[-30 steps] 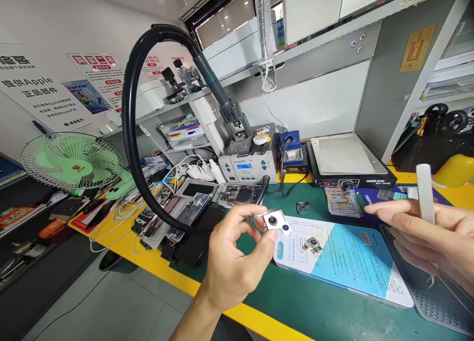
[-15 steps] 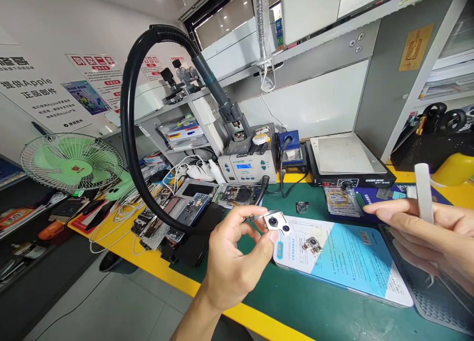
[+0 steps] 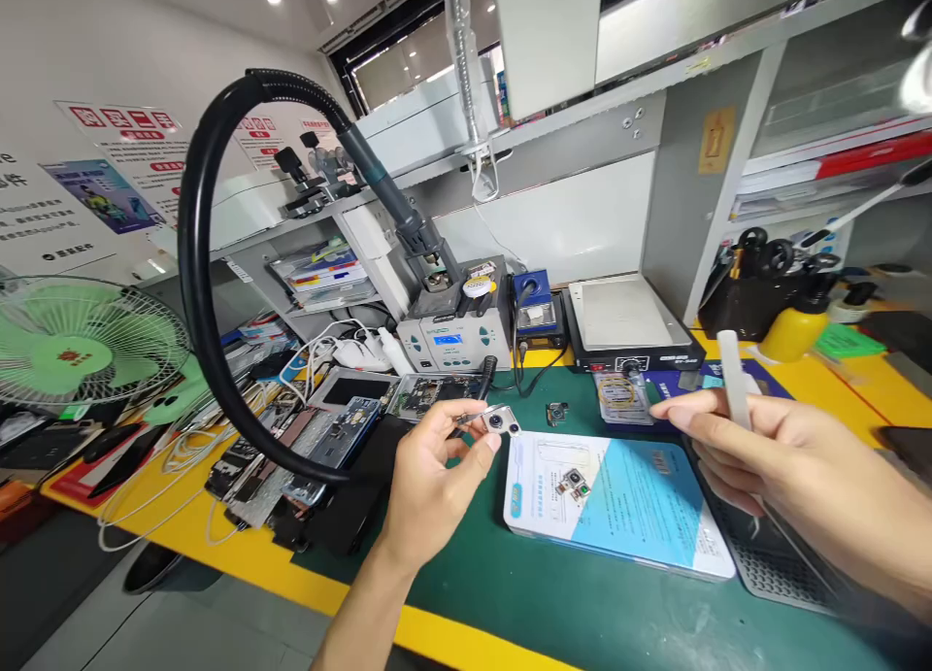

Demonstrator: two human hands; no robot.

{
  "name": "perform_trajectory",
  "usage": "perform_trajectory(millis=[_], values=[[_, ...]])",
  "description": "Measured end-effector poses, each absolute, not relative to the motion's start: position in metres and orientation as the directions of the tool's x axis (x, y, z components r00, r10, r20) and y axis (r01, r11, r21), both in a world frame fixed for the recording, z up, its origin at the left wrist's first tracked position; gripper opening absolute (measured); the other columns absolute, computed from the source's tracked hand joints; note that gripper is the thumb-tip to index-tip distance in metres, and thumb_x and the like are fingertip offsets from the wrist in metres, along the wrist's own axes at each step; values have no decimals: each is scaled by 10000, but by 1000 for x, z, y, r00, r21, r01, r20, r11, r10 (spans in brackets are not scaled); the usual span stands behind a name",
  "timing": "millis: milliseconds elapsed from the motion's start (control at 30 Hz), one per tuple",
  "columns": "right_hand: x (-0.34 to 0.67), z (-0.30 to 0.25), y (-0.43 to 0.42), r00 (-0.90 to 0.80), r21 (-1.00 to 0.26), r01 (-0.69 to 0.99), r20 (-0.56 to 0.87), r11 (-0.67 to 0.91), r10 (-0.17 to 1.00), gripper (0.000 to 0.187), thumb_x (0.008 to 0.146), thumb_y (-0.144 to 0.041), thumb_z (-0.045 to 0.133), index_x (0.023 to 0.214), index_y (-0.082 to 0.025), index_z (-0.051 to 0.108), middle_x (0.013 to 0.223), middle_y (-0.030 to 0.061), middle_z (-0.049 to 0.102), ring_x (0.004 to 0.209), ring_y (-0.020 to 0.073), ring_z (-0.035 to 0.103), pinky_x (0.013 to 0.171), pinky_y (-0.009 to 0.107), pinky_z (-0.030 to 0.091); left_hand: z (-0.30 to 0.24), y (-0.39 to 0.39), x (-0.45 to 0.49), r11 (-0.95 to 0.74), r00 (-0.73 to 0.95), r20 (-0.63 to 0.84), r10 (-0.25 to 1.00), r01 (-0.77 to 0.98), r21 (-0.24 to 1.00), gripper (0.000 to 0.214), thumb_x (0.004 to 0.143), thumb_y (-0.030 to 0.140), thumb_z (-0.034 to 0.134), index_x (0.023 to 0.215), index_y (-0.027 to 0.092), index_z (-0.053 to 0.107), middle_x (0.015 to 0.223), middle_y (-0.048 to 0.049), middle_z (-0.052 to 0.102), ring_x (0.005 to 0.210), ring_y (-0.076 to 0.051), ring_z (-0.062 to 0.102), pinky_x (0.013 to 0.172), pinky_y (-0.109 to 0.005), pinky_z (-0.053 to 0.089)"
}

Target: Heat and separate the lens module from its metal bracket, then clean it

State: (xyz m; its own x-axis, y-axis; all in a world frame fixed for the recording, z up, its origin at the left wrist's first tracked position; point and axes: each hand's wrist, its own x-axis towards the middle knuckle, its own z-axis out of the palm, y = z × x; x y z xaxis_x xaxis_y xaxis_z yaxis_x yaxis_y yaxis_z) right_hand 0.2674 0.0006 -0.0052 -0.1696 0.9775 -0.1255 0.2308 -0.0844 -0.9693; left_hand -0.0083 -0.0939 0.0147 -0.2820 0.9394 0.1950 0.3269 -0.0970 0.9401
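Observation:
My left hand (image 3: pixel 429 482) pinches a small silver phone camera module (image 3: pixel 500 420) by thumb and fingertips, its two round lenses facing me. It is raised above the mat near the left corner of a blue-and-white flat pack (image 3: pixel 618 496). A second small camera module (image 3: pixel 574 485) lies on that pack. Behind the pack, a dark camera part (image 3: pixel 556 414) rests on the green mat. Over the pack's right end, my right hand (image 3: pixel 764 448) is closed around a pale, flat-handled tool (image 3: pixel 734 375) that sticks up between the fingers. A thin tip shows below; its exact kind is unclear.
A hot-air station (image 3: pixel 455 341) with a thick looping black hose (image 3: pixel 196 263) stands behind. Phone boards (image 3: pixel 335 438) cover the left side. A heating plate (image 3: pixel 626 312), a yellow bottle (image 3: pixel 795 326) and a perforated grey mat (image 3: pixel 772 564) are to the right. A green fan (image 3: pixel 80 346) stands far left.
The view has swung rightward, so the bench and both hands appear farther left. The left hand still holds the camera module, and the right hand still grips the pale tool.

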Motion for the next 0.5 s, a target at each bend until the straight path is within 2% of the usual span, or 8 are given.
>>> perform_trajectory(millis=[100,200,500], values=[[267,-1,-1,-260,-980,160,-158,-119,953,484,800,-711,665,761,-230,636,508,-62,395,466,121,332,445,273,255,6,-74,-9,-71,-243,159,957,334,940,307,873,321,703,1135,181,626,948,-40,653,771,-140,614,603,-239,525],[267,0,-1,-258,-984,132,-147,-116,955,450,837,-666,663,880,-219,692,516,-69,393,469,115,332,460,274,233,3,-59,-4,-66,-181,138,974,354,933,291,855,292,709,1117,182,646,908,-24,642,715,-124,598,589,-235,518],[266,-2,2,-294,-989,4,-140,-145,946,436,818,-616,722,900,-189,686,544,-93,360,437,76,293,427,245,200,-2,-18,2,-59,-105,98,990,323,945,279,808,235,691,1071,152,649,887,-57,619,841,-193,612,540,-256,558]])
